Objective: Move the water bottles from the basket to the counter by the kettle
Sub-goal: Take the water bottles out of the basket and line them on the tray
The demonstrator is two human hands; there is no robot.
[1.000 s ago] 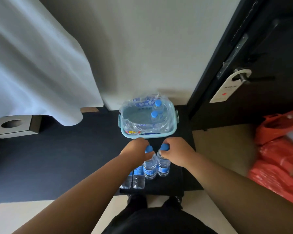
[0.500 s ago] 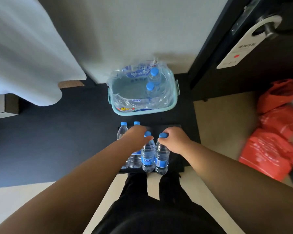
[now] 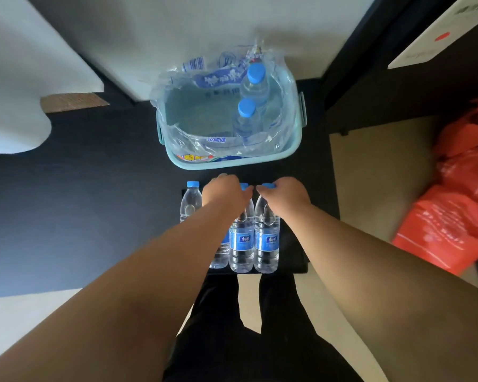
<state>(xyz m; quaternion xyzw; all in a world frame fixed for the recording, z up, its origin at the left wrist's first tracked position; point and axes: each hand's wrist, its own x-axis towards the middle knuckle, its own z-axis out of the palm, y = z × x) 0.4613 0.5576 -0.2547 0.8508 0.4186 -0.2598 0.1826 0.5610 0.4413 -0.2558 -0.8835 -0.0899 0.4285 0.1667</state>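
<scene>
Both hands remain on the bottle tops, as half a second ago. Left hand (image 3: 226, 190) fingers clamped over the cap of one upright bottle (image 3: 242, 245); right hand (image 3: 284, 193) fingers clamped on the cap of its neighbour (image 3: 267, 244). Both stand on the dark bench (image 3: 94, 202) just in front of the basket (image 3: 232, 158), beside two more bottles. Basket now sits lower in view; two bottles (image 3: 253, 86) remain inside it.
</scene>
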